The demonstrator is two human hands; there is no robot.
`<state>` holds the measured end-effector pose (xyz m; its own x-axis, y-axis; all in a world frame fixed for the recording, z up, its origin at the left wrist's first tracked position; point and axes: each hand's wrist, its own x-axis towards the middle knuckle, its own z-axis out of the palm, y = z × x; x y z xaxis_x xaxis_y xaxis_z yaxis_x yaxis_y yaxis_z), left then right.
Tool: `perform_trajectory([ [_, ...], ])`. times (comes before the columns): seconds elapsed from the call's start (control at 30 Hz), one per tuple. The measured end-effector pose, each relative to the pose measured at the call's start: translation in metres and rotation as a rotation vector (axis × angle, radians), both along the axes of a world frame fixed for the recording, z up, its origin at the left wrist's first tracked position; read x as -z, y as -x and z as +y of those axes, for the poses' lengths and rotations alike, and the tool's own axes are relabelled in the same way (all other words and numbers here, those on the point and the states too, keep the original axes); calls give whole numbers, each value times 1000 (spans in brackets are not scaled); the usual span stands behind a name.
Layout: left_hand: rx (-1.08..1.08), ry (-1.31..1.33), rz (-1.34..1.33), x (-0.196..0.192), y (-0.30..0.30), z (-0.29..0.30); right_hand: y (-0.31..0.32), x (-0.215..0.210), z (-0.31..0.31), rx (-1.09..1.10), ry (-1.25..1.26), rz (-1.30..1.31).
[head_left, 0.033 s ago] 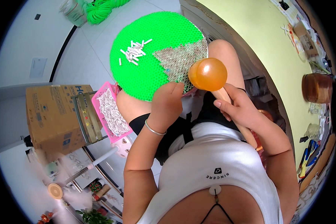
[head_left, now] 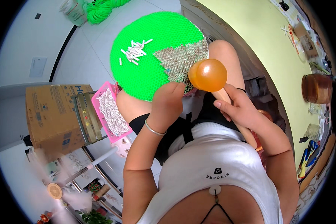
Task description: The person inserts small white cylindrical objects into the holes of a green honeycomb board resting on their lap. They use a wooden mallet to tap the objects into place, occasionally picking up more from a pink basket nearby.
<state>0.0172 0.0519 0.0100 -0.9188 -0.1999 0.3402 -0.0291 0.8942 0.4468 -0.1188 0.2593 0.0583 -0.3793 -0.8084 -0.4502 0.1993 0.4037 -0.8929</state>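
Pegboard (head_left: 145, 71) of bright green plastic, round and covered in a honeycomb of small holes, rests tilted across the person's bare knees, its near edge over the lap. A wedge-shaped section (head_left: 181, 59) on its right side is filled with small pale tubes standing in the holes, and a loose heap of white tube pieces (head_left: 133, 50) lies on the bare green part towards the far side. The left hand (head_left: 168, 102) is at the board's near edge, fingers curled together against the lower tip of the filled wedge; whether anything is pinched between them cannot be told. The right hand (head_left: 240, 108) is wrapped round the wooden handle of an amber, translucent round-headed mallet (head_left: 208, 75), whose head hovers over the right corner of the filled wedge. A silver bangle (head_left: 154, 130) circles the left wrist. Just left of the thigh, a pink plastic basket (head_left: 110, 112) holds many more white tube pieces, and beside it stands a brown cardboard box (head_left: 52, 115) on the pale floor. Green cord (head_left: 100, 9) lies coiled beyond the board. Far right, a brown round jar (head_left: 317, 87) sits on a yellow surface.
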Motion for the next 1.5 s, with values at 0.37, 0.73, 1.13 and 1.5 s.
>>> perform_trajectory([
  [0.37, -187, -4, 31, -9, 5, -52, -7, -28, -5, -83, 189, 250],
  [0.73, -153, 580, 98, 10, 38, -136, 10, -17, -8, -55, -85, 125],
  [1.13, -130, -392, 49, -1, 1, -15, 10, -2, -7, 13, -22, -26],
  [1.5, -67, -222, 4, -9, 7, -14, 5, -10, -9, -54, -40, 26],
])
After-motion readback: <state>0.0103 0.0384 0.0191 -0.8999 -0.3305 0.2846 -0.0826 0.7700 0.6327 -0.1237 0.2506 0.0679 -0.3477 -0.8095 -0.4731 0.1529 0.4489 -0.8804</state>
